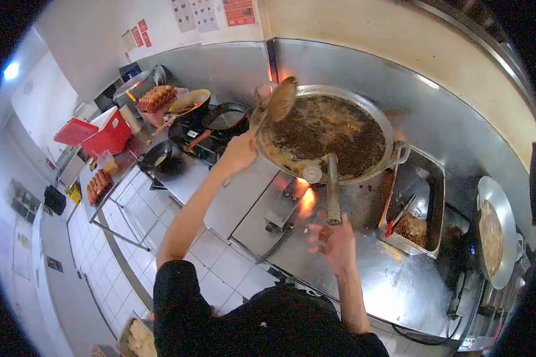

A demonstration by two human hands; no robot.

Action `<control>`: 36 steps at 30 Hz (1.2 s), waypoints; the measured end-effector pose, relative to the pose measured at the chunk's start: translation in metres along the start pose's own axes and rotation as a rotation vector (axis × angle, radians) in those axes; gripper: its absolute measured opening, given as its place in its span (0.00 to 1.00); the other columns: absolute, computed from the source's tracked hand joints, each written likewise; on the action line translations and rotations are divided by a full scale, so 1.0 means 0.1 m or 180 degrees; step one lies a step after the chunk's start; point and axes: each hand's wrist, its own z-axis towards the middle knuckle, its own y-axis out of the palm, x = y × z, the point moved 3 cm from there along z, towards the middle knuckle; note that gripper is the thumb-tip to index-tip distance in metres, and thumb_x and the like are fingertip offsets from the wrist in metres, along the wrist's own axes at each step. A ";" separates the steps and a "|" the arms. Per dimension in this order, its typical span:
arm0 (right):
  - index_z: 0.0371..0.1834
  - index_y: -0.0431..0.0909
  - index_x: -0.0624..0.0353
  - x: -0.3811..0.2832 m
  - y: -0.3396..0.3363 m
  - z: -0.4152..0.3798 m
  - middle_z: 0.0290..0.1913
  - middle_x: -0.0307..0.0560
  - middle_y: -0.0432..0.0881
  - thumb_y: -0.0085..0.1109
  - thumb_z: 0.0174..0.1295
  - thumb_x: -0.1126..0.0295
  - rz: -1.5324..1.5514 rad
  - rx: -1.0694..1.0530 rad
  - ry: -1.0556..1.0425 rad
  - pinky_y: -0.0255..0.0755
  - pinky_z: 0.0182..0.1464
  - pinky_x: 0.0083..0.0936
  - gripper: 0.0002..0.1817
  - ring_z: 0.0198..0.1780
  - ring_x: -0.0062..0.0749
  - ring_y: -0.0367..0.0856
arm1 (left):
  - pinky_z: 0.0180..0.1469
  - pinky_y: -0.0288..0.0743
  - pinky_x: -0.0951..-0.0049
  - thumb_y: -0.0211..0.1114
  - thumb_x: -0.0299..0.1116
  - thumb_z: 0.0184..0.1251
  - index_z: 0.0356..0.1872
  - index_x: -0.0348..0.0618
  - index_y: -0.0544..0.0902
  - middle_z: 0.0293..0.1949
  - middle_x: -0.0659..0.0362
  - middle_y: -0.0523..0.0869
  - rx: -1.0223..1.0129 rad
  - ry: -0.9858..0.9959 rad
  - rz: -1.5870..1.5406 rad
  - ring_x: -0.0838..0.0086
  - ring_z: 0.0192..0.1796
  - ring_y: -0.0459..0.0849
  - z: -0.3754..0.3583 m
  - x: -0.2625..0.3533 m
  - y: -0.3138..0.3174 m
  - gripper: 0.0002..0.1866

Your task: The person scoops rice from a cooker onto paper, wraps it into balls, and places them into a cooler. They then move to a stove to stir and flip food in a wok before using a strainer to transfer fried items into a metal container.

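My left hand (238, 154) is closed round the handle of a skimmer (281, 101), whose wide brownish head is raised over the left rim of a big pan. Dark, bubbling oil (333, 128) fills this pan (382, 112). A thick metal handle (333, 193) sticks out over the pan's near rim, and what it belongs to is hidden. Just below that handle's end is my right hand (336, 244), fingers apart and slightly blurred, holding nothing that I can see. A round dial thermometer (311, 173) sits at the near rim. Flames (307, 199) glow beneath the pan.
Right of the pan stands a deep metal tray (435, 205) holding red-handled tongs (399, 217) and browned food. A wide wok (507, 238) is further right. Smaller pans (226, 119), egg trays (156, 98) and a red cooler box (107, 132) stand to the left.
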 end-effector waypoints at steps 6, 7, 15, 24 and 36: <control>0.60 0.68 0.65 -0.18 0.03 0.40 0.35 0.41 0.79 0.46 0.70 0.57 0.0493 0.0167 -0.0029 0.67 0.23 0.13 0.24 0.28 0.24 0.75 | 0.41 0.76 0.48 0.50 0.27 0.63 0.59 0.34 0.71 0.34 0.36 0.83 -0.0383 0.0025 0.0251 0.43 0.37 0.83 -0.14 -0.57 0.17 0.21; 0.60 0.68 0.65 -0.16 0.01 0.43 0.35 0.41 0.79 0.46 0.70 0.57 0.0484 0.0204 -0.0046 0.67 0.23 0.13 0.24 0.28 0.24 0.75 | 0.37 0.78 0.51 0.50 0.27 0.63 0.56 0.32 0.71 0.32 0.37 0.84 -0.0441 0.0155 0.0250 0.47 0.35 0.85 -0.16 -0.55 0.20 0.20; 0.58 0.67 0.69 -0.21 0.10 0.14 0.27 0.32 0.65 0.48 0.68 0.63 0.0362 -0.0024 -0.0366 0.57 0.18 0.15 0.22 0.21 0.16 0.61 | 0.18 0.65 0.80 0.49 0.31 0.73 0.49 0.37 0.72 0.28 0.58 0.78 -0.2042 -0.1813 -0.2506 0.83 0.21 0.72 -0.45 -0.27 0.00 0.11; 0.60 0.67 0.64 -0.12 0.15 0.09 0.27 0.31 0.64 0.50 0.67 0.58 0.0286 0.0118 -0.0325 0.55 0.17 0.15 0.24 0.19 0.16 0.60 | 0.17 0.55 0.86 0.50 0.31 0.73 0.45 0.46 0.71 0.29 0.61 0.77 -0.1718 -0.2482 -0.4946 0.87 0.19 0.64 -0.83 -0.16 0.32 0.05; 0.62 0.65 0.60 -0.15 0.11 0.08 0.28 0.34 0.66 0.49 0.68 0.57 0.0221 -0.0243 -0.0253 0.61 0.18 0.22 0.24 0.19 0.21 0.64 | 0.18 0.60 0.84 0.45 0.31 0.75 0.64 0.46 0.68 0.29 0.63 0.76 -0.0634 -0.2458 -0.4753 0.86 0.19 0.64 -0.87 0.22 0.72 0.19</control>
